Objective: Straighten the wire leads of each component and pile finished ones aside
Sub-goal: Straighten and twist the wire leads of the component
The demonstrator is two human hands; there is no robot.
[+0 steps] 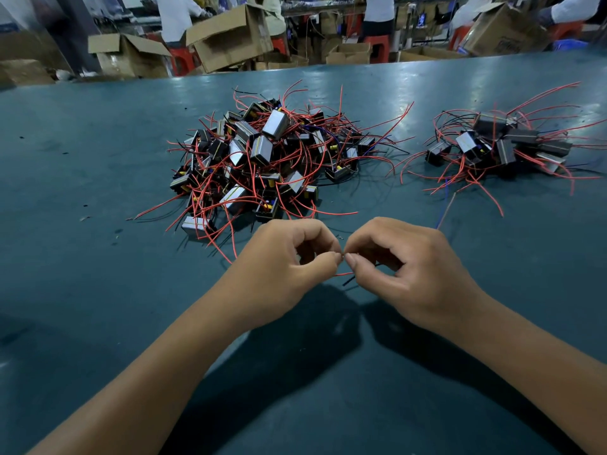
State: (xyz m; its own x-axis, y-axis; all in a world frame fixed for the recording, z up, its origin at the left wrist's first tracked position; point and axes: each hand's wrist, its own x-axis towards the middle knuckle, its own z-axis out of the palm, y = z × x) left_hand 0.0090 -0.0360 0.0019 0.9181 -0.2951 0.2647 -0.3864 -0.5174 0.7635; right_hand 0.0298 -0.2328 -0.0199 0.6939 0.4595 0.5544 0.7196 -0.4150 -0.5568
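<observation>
Both hands work close together over the teal bench [98, 159], near its front edge. Left hand [282, 257] and right hand [404, 267] have fingers curled, thumb and forefinger tips meeting almost nose to nose. Each grip is pinching a thin red lead [345, 274], of which only a short stretch shows below the fingertips; a dark wire end [348, 281] pokes out just beside it. The component body itself is hidden, probably inside the right palm; cannot tell for certain.

Big tangled pile [262, 159] of components sits beyond the hands, centre of bench: black and silver blocks, red leads looping every way. Smaller pile [499, 146] lies well apart to the right, leads running straighter; judged to be the finished stock.

Step in hand, as judged: drawing a kinked lead straight between two pinches.

Notes on doing it well:
- Keep one pinch fixed near the body so strain does not reach the solder joint.
- Slide the other pinch outward along the lead in one smooth pull, not in jerks.
- Moderate pressure only; thin insulation may nick under a nail.
- Treat the dark wire likewise before release.
- Set the piece on the right pile, leads pointing one way, clear of the unsorted tangle.

Boxes [230, 37] and other workers lie beyond the bench.
</observation>
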